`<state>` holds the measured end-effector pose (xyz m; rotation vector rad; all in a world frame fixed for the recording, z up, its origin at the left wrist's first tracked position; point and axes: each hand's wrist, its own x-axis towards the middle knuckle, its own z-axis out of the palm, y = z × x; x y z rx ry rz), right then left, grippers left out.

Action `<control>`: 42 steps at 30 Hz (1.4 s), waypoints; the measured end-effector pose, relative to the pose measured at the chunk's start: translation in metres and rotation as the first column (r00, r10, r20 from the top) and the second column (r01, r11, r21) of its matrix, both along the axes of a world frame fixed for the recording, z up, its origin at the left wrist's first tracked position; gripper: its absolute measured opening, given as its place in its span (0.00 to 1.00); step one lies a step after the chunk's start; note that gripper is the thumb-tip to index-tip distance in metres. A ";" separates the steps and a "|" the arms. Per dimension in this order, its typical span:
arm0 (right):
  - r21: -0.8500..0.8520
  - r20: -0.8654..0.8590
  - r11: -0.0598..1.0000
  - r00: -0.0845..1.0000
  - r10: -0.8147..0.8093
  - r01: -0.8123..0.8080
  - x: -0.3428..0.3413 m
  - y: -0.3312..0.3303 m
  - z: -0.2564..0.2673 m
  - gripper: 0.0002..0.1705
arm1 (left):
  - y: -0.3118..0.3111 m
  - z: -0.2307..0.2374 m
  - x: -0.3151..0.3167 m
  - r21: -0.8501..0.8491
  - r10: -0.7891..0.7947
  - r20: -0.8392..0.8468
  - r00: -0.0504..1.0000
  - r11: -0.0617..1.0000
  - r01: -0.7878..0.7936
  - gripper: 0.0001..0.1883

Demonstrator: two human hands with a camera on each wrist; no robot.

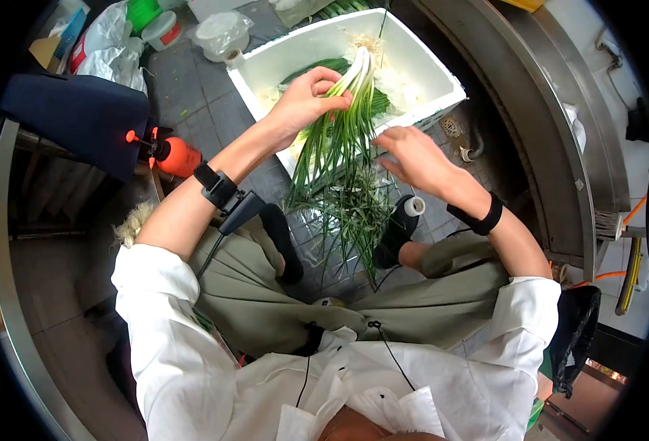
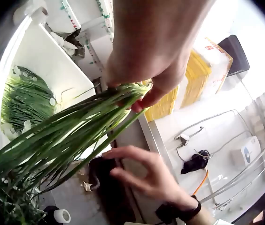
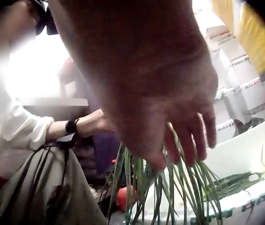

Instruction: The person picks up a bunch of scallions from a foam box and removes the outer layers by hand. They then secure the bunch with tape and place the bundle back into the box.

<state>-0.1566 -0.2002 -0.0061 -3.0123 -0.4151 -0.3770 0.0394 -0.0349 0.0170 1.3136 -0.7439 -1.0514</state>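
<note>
- Nearest us, thin cords [image 1: 398, 360] hang over the shirt [image 1: 280, 382]; if we leaned well forward, one might swing out and catch on something.
- On the floor [image 1: 203, 106], a loose pile of greens [image 1: 350, 213] lies between the shoes [image 1: 285, 246]. A shifted foot could tread on the strands or slip on them, and leaves dropping from above could get lost among them.
- Our right hand [image 1: 420, 162] is beside the hanging leaves, its fingers spread loosely and, as far as we can see, gripping nothing. A careless pull from here would risk snapping the thin leaves or dragging a few stalks out of line.
- Our left hand [image 1: 306, 99] pinches the bunch of green onions [image 1: 354, 110] between thumb and fingers by its pale stems, over the box, the roots pointing away from us and the leaves trailing towards us. Too light a pinch could let inner stalks slide out; too hard a one could bruise the stems.
- The white foam box [image 1: 262, 84] sits just below, with more greens [image 2: 27, 101] inside. Stalks that slipped might fall among them and mix, and a knock on the rim could jog the box.
</note>
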 end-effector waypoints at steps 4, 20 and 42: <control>0.770 -0.246 0.516 0.921 -0.303 0.375 0.020 0.008 0.033 0.15 | -0.002 -0.002 -0.008 0.031 0.010 0.186 0.982 0.999 -0.017 0.18; 0.838 -0.344 0.351 0.904 -0.252 0.417 0.031 0.001 0.027 0.14 | -0.002 -0.006 -0.018 0.059 -0.044 0.135 0.990 0.998 0.037 0.13; 0.407 0.198 0.887 0.926 -0.320 0.219 0.025 -0.008 0.038 0.07 | -0.005 -0.018 -0.023 0.046 -0.102 0.412 0.905 0.995 0.091 0.13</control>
